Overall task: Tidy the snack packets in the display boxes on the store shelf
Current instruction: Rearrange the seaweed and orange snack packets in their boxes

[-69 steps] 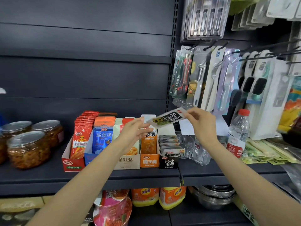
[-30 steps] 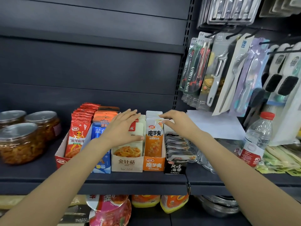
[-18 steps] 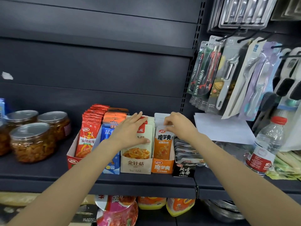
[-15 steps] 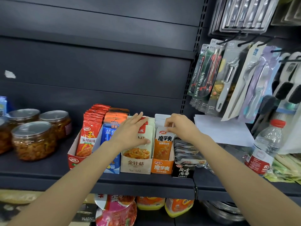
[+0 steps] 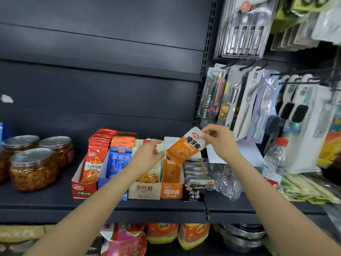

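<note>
Two hands are working one orange packet [image 5: 185,148] rn, held up in the air just above the orange display box [image 5: 171,189] it prob belongs in. Right hand [image 5: 219,143] is pinching the white top edge w/ thumb and fingers, so that grip is clamped on the packet. Left hand [image 5: 147,156] is touching the packet's lower left corner w/ its fingertips; can't tell if it's actually pinching or just steadying.

Key thing imo: the packet's long axis is running diagonally, top end up and to the right, bottom end down and to the left, pointing at the box. The packets already standing in that box are upright, so this one needs rotating to vertical before it slots in. Box is sitting below and slightly left of the right hand, between the beige box [image 5: 144,191] and the black box [image 5: 193,194] on the shelf [image 5: 46,204]. Right hand is carrying the weight, left is nearer the box, so left is prob guiding the bottom edge in.
</note>
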Available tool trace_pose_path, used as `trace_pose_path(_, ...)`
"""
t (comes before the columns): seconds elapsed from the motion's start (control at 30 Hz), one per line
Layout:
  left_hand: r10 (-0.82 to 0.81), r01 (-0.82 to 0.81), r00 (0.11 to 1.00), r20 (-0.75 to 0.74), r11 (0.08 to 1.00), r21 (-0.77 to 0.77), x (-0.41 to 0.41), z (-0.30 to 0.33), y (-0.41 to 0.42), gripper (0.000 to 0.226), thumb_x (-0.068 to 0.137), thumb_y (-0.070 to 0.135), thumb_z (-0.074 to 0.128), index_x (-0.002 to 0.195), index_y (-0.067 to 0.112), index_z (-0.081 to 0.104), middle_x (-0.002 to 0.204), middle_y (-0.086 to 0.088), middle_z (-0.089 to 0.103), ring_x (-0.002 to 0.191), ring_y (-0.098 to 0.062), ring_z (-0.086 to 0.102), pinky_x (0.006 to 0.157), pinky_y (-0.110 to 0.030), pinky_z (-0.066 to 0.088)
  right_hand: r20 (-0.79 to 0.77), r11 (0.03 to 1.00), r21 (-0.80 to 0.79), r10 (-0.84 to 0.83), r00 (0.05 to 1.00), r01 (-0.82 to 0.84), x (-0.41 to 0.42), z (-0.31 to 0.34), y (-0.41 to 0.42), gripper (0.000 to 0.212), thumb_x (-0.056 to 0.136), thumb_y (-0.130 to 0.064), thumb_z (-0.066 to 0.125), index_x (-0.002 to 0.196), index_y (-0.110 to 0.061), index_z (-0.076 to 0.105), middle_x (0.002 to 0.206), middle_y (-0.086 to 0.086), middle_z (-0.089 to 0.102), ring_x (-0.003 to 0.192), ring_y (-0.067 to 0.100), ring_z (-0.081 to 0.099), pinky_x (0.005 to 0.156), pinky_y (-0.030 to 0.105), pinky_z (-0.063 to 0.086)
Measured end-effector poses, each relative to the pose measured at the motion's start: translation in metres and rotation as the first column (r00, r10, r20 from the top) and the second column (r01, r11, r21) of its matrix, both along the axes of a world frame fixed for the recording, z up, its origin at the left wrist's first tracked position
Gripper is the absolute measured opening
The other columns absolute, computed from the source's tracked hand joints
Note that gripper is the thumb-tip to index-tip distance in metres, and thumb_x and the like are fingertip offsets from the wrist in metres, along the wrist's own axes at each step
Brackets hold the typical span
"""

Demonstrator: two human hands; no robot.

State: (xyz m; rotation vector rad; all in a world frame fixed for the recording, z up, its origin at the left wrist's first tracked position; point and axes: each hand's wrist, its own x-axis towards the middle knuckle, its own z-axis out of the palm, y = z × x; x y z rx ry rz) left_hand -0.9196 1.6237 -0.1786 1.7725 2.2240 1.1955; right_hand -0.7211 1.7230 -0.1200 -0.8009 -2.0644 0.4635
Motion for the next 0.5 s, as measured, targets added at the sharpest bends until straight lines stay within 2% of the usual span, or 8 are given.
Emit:
trace_pose_path(0.07, -0.06, 0.087, 0.963, 0.263, 0.992, -0.093, 0.01, 0.005, 0.0, 0.049, 0.095, 0.041, 0.049, 0.138, 0.018, 0.041, 0.095, -0.001, 0.063, 0.08, -0.012, 0.061, 0.067, -0.021, 0.046, -0.128, 0.997, -0.077, 0.011, 0.992, -0.021, 0.013, -0.001, 0.0, 0.014, 0.085, -0.008, 0.066, 0.074, -0.016, 0.065, 0.071, 0.008, 0.066, 0.066, 0.021, 0.062, 0.069, 0.035, 0.053)
trace_pose_path(0.1, -0.063, 0.117, 0.912, 0.405, 0.987, -0.11, 0.014, 0.007, 0.0, 0.049, 0.096, 0.044, 0.044, 0.136, 0.016, 0.043, 0.096, -0.003, 0.066, 0.079, -0.014, 0.063, 0.066, -0.022, 0.047, -0.179, 0.995, -0.099, 0.012, 0.984, -0.031, 0.018, -0.001, -0.001, 0.012, 0.085, -0.008, 0.066, 0.076, -0.015, 0.066, 0.07, 0.007, 0.065, 0.067, 0.019, 0.061, 0.069, 0.034, 0.052)
trace_pose_path(0.2, -0.036, 0.139, 0.654, 0.756, 0.988, -0.073, 0.024, 0.015, -0.001, 0.051, 0.097, 0.049, 0.038, 0.122, 0.009, 0.056, 0.101, -0.01, 0.069, 0.086, -0.019, 0.067, 0.071, -0.025, 0.051, -0.341, 0.981, -0.152, 0.063, 0.938, -0.121, 0.031, -0.001, -0.011, 0.004, 0.085, -0.003, 0.065, 0.082, -0.004, 0.066, 0.067, 0.002, 0.061, 0.057, 0.001, 0.054, 0.056, 0.012, 0.042)
trace_pose_path(0.3, -0.121, 0.207, 0.409, 0.904, 0.978, 0.037, 0.029, 0.02, -0.005, 0.043, 0.097, 0.041, 0.044, 0.115, 0.004, 0.058, 0.107, -0.014, 0.068, 0.094, -0.022, 0.069, 0.082, -0.028, 0.054, -0.414, 0.971, -0.149, 0.108, 0.904, -0.185, 0.039, -0.003, -0.02, 0.003, 0.083, -0.001, 0.066, 0.084, -0.003, 0.068, 0.07, -0.001, 0.063, 0.055, -0.006, 0.054, 0.056, 0.007, 0.041)
trace_pose_path(0.33, -0.154, 0.217, 0.36, 0.92, 0.973, 0.078, 0.03, 0.021, -0.007, 0.04, 0.097, 0.036, 0.047, 0.115, 0.003, 0.057, 0.109, -0.016, 0.068, 0.096, -0.023, 0.069, 0.085, -0.029, 0.054, -0.414, 0.976, -0.135, 0.102, 0.905, -0.172, 0.041, -0.004, -0.021, 0.004, 0.082, -0.003, 0.068, 0.083, -0.006, 0.069, 0.072, -0.003, 0.064, 0.058, -0.007, 0.054, 0.059, 0.007, 0.042)
trace_pose_path(0.4, -0.194, 0.193, 0.346, 0.918, 0.972, 0.132, 0.032, 0.022, -0.01, 0.032, 0.096, 0.025, 0.052, 0.116, 0.001, 0.057, 0.112, -0.018, 0.067, 0.098, -0.024, 0.068, 0.091, -0.032, 0.052, -0.399, 0.99, -0.098, 0.05, 0.916, -0.096, 0.044, -0.006, -0.023, 0.009, 0.081, -0.008, 0.07, 0.083, -0.016, 0.071, 0.074, -0.011, 0.062, 0.061, -0.011, 0.052, 0.063, 0.007, 0.041)
trace_pose_path(0.5, -0.239, 0.134, 0.444, 0.863, 0.971, 0.2, 0.035, 0.022, -0.015, 0.022, 0.092, 0.013, 0.059, 0.108, 0.0, 0.064, 0.113, -0.015, 0.067, 0.1, -0.021, 0.067, 0.1, -0.034, 0.047, -0.391, 0.979, -0.193, -0.009, 0.92, -0.072, 0.047, -0.01, -0.025, 0.01, 0.087, -0.013, 0.065, 0.088, -0.021, 0.072, 0.077, -0.011, 0.065, 0.061, -0.006, 0.053, 0.058, 0.009, 0.042)
